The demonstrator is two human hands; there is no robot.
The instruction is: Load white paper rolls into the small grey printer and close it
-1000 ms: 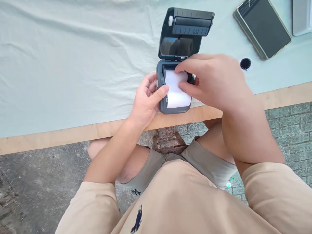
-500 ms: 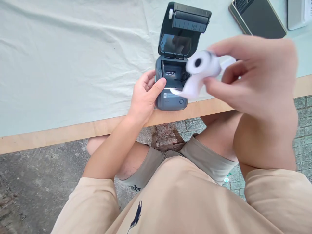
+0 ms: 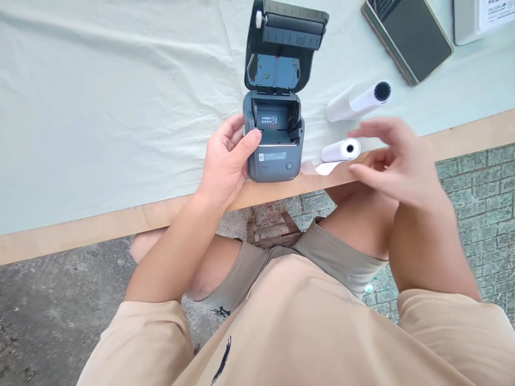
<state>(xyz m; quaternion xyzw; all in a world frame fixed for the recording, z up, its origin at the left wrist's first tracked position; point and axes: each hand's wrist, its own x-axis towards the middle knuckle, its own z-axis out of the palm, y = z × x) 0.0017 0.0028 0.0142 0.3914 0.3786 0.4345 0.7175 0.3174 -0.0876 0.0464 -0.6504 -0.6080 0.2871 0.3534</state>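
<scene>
My left hand (image 3: 229, 161) grips the left side of a dark blue-grey label printer (image 3: 273, 167), its thumb on the front edge of the bay. The printer's lid (image 3: 286, 51) stands fully raised, and the paper bay (image 3: 277, 120) holds no roll. To the right of the printer, a small white paper roll (image 3: 338, 150) lies on its side near the table edge, with a loose paper end curling out. My right hand (image 3: 396, 161) is just right of that roll, fingers apart and holding nothing. Behind it lies a second, larger white roll (image 3: 358, 103) with a dark core.
A dark phone-like device (image 3: 410, 37) lies at the back right, beside a grey-white box-shaped item (image 3: 469, 21) cut off by the frame. Pale cloth (image 3: 120, 107) covers the table up to its wooden edge (image 3: 161, 214). Below is a small wooden stool (image 3: 273, 230).
The small paper roll has left my right hand and now lies on the table; that hand has lowered and opened. My left hand still holds the printer. The view has shifted slightly.
</scene>
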